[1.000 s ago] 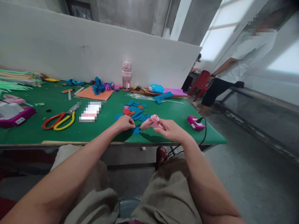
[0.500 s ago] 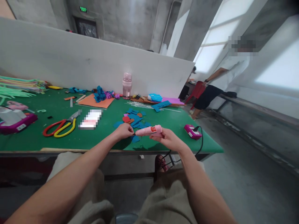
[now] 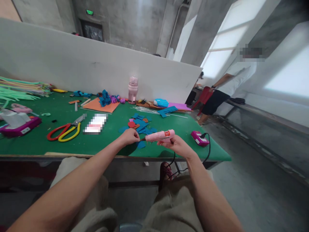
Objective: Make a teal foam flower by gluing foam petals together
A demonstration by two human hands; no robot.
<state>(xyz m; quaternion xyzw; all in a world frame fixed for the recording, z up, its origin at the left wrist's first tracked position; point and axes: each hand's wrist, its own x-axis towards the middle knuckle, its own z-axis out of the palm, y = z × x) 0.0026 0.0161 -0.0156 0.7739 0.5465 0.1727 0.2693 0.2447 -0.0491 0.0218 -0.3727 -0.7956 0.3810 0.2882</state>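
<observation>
As right hand (image 3: 175, 146) grips glue gun (image 3: 160, 136), green table (image 3: 96, 145)

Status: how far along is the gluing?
Done, apparently: blue and purple rolled pieces by the orange sheet. In hand: right hand holds the glue gun, nozzle at the left hand pinch. Left: a pile of loose blue cutouts.

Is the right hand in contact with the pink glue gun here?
Touching. The head view shows the right hand closed around the rear of the pink glue gun, gripping it from below.
</observation>
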